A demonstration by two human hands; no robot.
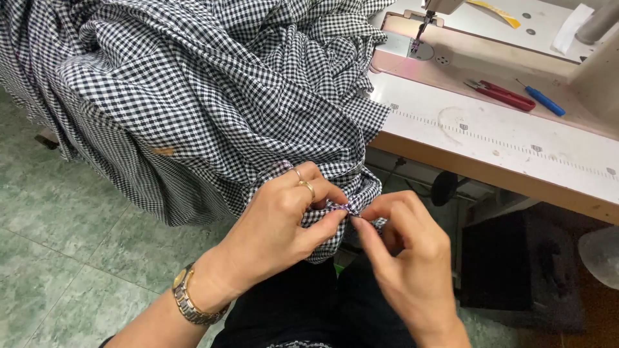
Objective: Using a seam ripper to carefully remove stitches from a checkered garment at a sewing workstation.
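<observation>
Both hands work low in the centre of the frame, over my lap. My left hand (284,216) is closed around a bunched edge of the black-and-white checked fabric (213,84), thumb and forefinger pinching a small fold of it; two rings sit on one finger and a metal watch (188,298) on the wrist. My right hand (403,258) meets it from the lower right, fingertips pressed together on the same fold, right where the left thumb ends (whether a loose thread or only the cloth edge is between them, I cannot tell; too small). Judgement: the step in hand is fine work on that one spot of the hem, and whatever follows calls for a steady left-hand grip so the fold stays taut while the right fingertips act. The rest of the fabric heaps up across the upper left and centre, draped off the sewing table (490,138) and hanging toward the floor. The table fills the upper right: pale top, wooden edge, a printed ruler strip along it. The sewing machine needle (420,29) is at top centre-right; red thread snips (500,95) and a blue-handled tool (543,100) lie just beside each other beyond. The floor (58,251) at lower left is green marbled tile.
</observation>
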